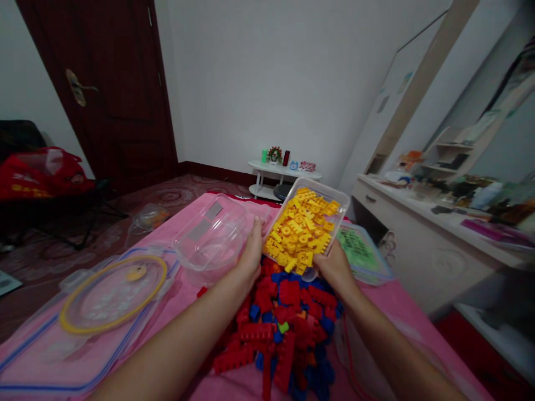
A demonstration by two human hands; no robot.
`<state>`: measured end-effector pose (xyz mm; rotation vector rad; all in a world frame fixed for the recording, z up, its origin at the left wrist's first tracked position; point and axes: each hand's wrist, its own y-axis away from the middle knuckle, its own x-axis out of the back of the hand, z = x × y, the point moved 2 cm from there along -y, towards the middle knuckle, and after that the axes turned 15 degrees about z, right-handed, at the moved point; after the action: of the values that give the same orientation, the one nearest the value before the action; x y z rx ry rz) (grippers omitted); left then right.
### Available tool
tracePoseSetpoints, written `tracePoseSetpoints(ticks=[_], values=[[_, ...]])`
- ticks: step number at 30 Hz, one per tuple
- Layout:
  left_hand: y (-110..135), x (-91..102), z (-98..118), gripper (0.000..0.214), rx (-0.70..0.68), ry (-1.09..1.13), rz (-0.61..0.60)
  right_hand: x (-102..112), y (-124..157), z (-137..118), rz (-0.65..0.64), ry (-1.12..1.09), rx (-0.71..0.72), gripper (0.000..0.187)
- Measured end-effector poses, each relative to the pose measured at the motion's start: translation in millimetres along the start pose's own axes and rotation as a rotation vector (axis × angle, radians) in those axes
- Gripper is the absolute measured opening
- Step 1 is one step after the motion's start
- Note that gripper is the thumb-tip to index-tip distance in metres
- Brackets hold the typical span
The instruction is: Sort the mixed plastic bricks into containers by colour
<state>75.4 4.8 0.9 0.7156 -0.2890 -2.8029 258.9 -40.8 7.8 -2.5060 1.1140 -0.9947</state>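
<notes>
A clear plastic tub (339, 196) full of yellow toy bricks (301, 229) is tilted toward me above a pile of red and blue bricks (288, 326) on the pink cloth. My left hand (252, 249) grips the tub's left side. My right hand (332, 266) holds its near right corner. Both hands are closed on the tub. Some yellow bricks sit at the tub's lower lip, right above the pile.
An empty clear tub (211, 238) lies on its side to the left. Clear lids (106, 295) with blue and yellow seals lie at the near left. A green-printed lid (363, 250) lies to the right. A white dresser (422, 245) stands close on the right.
</notes>
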Motion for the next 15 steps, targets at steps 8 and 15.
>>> tracePoseSetpoints(ticks=[8, 15], values=[[5.9, 6.5, -9.2, 0.054, 0.159, 0.145, -0.044, 13.1, 39.8, -26.5, 0.201, 0.329, 0.176, 0.050], [2.0, 7.6, -14.9, 0.055, 0.287, 0.320, -0.152, 0.4, 59.0, -24.4, 0.214, 0.294, 0.295, 0.042]])
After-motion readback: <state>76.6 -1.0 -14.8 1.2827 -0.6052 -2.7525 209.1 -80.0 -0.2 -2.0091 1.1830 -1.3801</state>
